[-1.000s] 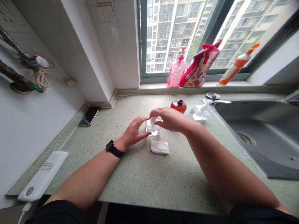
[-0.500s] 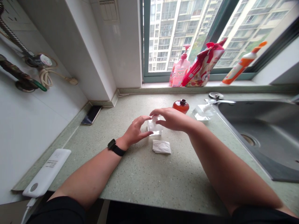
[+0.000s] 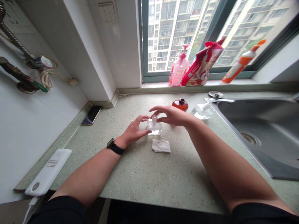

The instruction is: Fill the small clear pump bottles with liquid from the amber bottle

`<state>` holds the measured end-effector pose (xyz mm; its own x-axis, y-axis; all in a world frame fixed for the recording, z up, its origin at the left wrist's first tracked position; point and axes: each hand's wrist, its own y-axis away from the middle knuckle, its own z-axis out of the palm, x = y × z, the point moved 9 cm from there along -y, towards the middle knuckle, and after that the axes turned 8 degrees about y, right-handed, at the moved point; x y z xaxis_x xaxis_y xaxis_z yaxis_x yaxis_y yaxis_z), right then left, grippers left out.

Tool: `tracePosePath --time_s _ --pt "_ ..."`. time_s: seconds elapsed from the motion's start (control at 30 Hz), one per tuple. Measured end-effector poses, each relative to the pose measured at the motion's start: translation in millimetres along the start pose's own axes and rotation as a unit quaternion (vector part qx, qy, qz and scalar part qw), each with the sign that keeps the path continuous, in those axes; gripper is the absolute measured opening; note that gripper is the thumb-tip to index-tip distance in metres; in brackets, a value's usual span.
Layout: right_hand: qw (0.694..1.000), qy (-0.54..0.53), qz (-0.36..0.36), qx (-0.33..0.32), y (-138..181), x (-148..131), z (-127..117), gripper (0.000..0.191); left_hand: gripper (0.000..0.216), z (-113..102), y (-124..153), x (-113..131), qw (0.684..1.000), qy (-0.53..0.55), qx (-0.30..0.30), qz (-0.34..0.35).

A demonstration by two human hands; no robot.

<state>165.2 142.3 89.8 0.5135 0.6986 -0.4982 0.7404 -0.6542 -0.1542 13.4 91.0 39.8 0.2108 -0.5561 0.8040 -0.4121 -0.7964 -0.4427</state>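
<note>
Closest in, a white power bank (image 3: 49, 172) lies on the bench (image 3: 133, 177) to the left, its cable hanging over the edge, and a dark watch (image 3: 110, 142) sits on the left wrist. A folded tissue (image 3: 161, 146) lies flat just in front of a clear bottle (image 3: 154, 128), which stands upright on the bench between the two hands. The left hand (image 3: 135, 132) curves around the bottle's left side, thumb and fingers apart, the tips at its edges; whether they press, I cannot tell. The right hand (image 3: 173, 115) reaches over from the other side, thumb and fingertips about the pale top. Its uppermost finger now stands straighter and higher than half a second ago, while the bottle and left hand keep their places. I read this as a change of hold at the top, with the bottle itself unmoved; how firmly the right hand grips is hidden.

Beyond, a phone (image 3: 92, 115) lies by the wall, an amber bottle (image 3: 180, 105) stands open behind the right hand, and a second clear bottle (image 3: 202, 112) with a white pump is beside the sink (image 3: 254, 121). Farthest, a pink pump bottle (image 3: 179, 71) stands on the sill.
</note>
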Motion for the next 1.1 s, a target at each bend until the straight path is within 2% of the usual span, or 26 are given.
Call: tracePosePath --time_s 0.57,0.7,1.1 --pt "0.991 -0.121 -0.035 -0.043 -2.8 7.9 7.7 0.039 0.052 7.7 -0.7 -10.0 0.996 0.076 -0.037 -0.012" --pt "0.993 -0.106 -0.023 -0.035 -3.6 9.1 6.2 0.042 0.053 8.2 -0.1 -9.4 0.996 0.077 -0.039 -0.013" --pt "0.997 -0.069 0.022 -0.034 -1.1 7.0 1.1 0.044 0.057 6.0 1.9 4.9 0.999 -0.040 -0.009 0.028"
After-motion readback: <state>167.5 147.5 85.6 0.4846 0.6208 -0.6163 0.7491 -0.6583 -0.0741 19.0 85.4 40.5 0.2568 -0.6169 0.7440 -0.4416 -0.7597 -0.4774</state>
